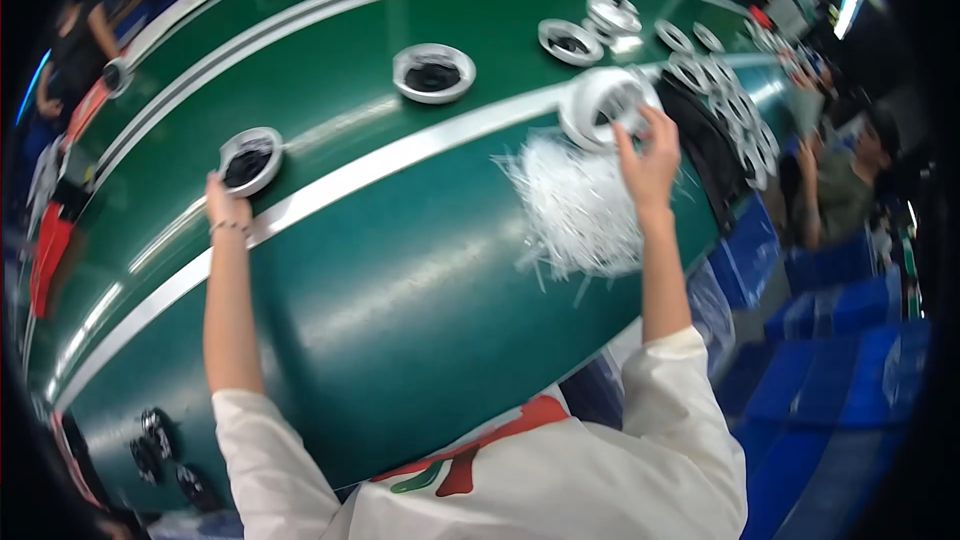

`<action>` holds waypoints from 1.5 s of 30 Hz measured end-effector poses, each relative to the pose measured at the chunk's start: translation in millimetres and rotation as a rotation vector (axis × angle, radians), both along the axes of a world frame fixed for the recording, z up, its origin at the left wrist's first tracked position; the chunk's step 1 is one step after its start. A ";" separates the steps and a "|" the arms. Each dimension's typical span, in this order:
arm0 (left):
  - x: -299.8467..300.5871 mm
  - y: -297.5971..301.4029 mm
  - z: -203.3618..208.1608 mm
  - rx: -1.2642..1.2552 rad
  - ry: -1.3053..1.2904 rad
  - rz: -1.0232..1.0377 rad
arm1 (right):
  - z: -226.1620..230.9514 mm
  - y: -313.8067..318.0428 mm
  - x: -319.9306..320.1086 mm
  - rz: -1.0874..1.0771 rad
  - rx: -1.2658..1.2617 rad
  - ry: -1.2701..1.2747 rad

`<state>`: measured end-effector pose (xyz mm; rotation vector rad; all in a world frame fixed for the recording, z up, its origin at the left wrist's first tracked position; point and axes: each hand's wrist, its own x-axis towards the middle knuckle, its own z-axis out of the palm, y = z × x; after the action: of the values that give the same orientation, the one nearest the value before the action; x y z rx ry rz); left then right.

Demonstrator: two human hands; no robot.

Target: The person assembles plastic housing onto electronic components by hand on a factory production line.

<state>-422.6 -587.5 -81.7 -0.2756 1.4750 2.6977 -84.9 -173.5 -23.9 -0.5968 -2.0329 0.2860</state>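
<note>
My left hand [228, 208] reaches out to the left and grips the near rim of a white round housing [270, 173] with black parts inside. This housing is on the green conveyor belt [330, 170], just past the pale metal rail. On the right, my right hand [652, 165] has its fingers bent around the near side of another white round housing [585, 112], tilted so that its hollow inside partly shows. It is held beside the far end of a pile of clear, thin plastic strips [580, 205]. Part of that housing is hidden by my fingers.
Another white housing with black contents [434, 73] is on the belt between my hands. More white parts [572, 43] lie farther right, and many white rings [735, 105] are heaped at the far right. Small black parts [160, 435] lie at lower left. People work at both sides.
</note>
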 end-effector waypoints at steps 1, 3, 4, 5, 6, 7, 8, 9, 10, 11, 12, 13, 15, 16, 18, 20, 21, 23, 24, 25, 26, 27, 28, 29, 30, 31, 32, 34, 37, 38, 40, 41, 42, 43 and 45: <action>-6.1 9.3 0.1 -0.069 0.051 0.011 | 0.8 14.4 -4.3 -0.069 -0.019 -0.068; -4.3 6.0 9.3 -0.553 0.200 0.018 | -5.5 34.9 -26.5 0.009 -0.057 -0.111; -14.7 -10.4 -4.4 -1.160 0.406 -0.047 | -20.7 30.9 -34.9 0.059 -0.170 -0.076; -2.7 9.6 1.3 -0.773 0.111 0.157 | -22.6 40.2 -35.5 0.003 -0.152 -0.212; 17.2 22.4 11.2 -0.800 0.136 0.214 | -33.6 61.2 -30.0 -0.079 -0.038 -0.328; 18.2 14.4 10.5 -0.848 0.173 0.151 | -41.8 73.2 -31.4 0.008 -0.074 -0.281; 26.0 0.5 21.3 -0.931 0.242 0.154 | -53.0 86.5 -30.7 0.120 -0.095 -0.188; 40.7 -16.4 36.5 -1.020 0.308 0.146 | -65.7 104.6 -29.2 0.107 -0.091 -0.216; 56.5 -45.1 56.7 -1.093 0.356 0.144 | -70.8 119.4 -27.2 0.049 -0.082 -0.319; 55.3 -93.0 59.3 -1.190 0.391 0.155 | -69.2 112.5 -29.6 0.035 0.003 -0.259; 67.8 -136.2 68.6 -1.276 0.436 0.152 | -60.4 103.3 -31.3 0.038 0.096 -0.205; 79.1 -181.9 72.5 -1.362 0.422 0.147 | -47.6 94.7 -33.3 0.066 0.115 -0.165; 122.8 -249.8 101.7 -1.649 0.144 0.031 | -24.5 69.5 -35.6 0.086 0.129 -0.107; 145.0 -271.4 115.7 -1.852 0.009 -0.101 | -4.5 43.3 -33.7 0.133 0.132 -0.117; 178.6 -311.2 121.0 -2.134 -0.253 -0.374 | 13.6 8.3 -31.5 0.296 0.139 -0.179; 205.3 -350.3 101.7 -2.305 -0.709 -0.685 | 31.0 -43.0 -37.2 0.464 0.159 -0.234; 215.7 -341.7 109.2 -2.181 -0.980 -0.727 | 37.9 -73.6 -40.4 0.666 0.247 -0.212; 235.6 -311.5 128.4 -2.108 -0.966 -0.666 | 36.9 -103.1 -42.0 0.910 0.322 -0.287; 238.5 -310.5 124.6 -2.088 -1.008 -0.668 | 39.8 -130.6 -47.0 1.066 0.254 -0.379; 239.5 -317.0 122.9 -2.081 -1.023 -0.667 | 33.4 -156.0 -53.2 1.177 0.234 -0.440; 239.0 -319.0 115.6 -2.072 -1.023 -0.667 | 26.7 -171.1 -57.4 1.272 0.219 -0.519; 239.6 -323.4 108.6 -2.066 -1.020 -0.664 | 19.3 -184.4 -59.2 1.344 0.204 -0.593; 239.2 -331.1 98.3 -2.099 -1.020 -0.629 | 16.2 -199.1 -60.6 1.432 0.199 -0.658; 239.0 -336.4 89.9 -2.136 -1.014 -0.598 | 6.5 -207.1 -58.8 1.477 0.215 -0.681; 243.7 -339.9 80.6 -2.263 -0.933 -0.493 | -0.1 -215.7 -57.8 1.520 0.212 -0.701; 246.6 -340.8 83.1 -2.263 -0.937 -0.497 | -5.2 -222.5 -53.1 1.560 0.205 -0.725; 248.6 -340.4 87.0 -2.213 -1.014 -0.536 | -10.5 -228.2 -48.2 1.581 0.196 -0.744; 254.1 -342.6 89.9 -2.155 -1.005 -0.558 | -15.7 -239.0 -37.9 1.611 0.203 -0.781; 246.5 -341.7 83.5 -2.112 -0.874 -0.576 | -19.3 -246.6 -17.2 1.614 0.117 -0.851; 243.5 -337.3 81.0 -2.133 -0.800 -0.551 | -19.5 -249.2 -14.1 1.578 0.099 -0.866; 238.7 -332.5 81.2 -2.038 -0.680 -0.613 | -19.0 -256.3 -17.2 1.574 0.120 -0.818; 237.4 -322.8 81.7 -1.994 -0.600 -0.633 | -18.9 -261.5 -21.4 1.557 0.148 -0.846; 238.3 -312.2 82.9 -1.969 -0.336 -0.568 | -23.3 -268.2 -30.5 1.531 0.159 -0.760; 240.2 -292.7 92.7 -1.962 -0.275 -0.604 | -26.4 -279.0 -37.7 1.538 0.130 -0.709; 238.8 -254.6 99.4 -1.993 0.023 -0.558 | -23.4 -289.5 -46.5 1.492 0.126 -0.618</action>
<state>-183.8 -842.1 17.7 0.1473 2.8582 0.1300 -131.5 -463.0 -47.4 1.1734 -2.6939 0.8817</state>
